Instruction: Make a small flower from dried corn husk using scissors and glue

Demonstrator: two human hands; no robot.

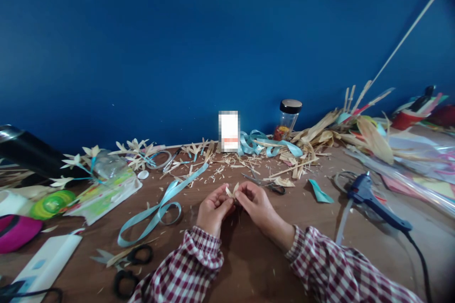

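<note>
Between my fingertips is a small flower of pale dried husk [232, 192], its narrow petals pointing upward. My left hand [212, 211] pinches it from the left, thumb against fingers. From the other side, my right hand [259, 207] grips a petal between thumb and forefinger. Part of the flower's base is hidden by the fingers. Left of my hands, a light blue ribbon [149, 225] lies in loops. A large pair of scissors [124, 262] rests by my left sleeve, and small scissors [272, 185] lie beyond my right hand.
A blue glue gun [377, 203] with a cord lies at right. Husk scraps [227, 165] cover the table's back, near a black-lidded jar [287, 120]. Finished husk flowers [80, 161], a green tape roll [53, 203] and a white power strip [46, 265] are at left.
</note>
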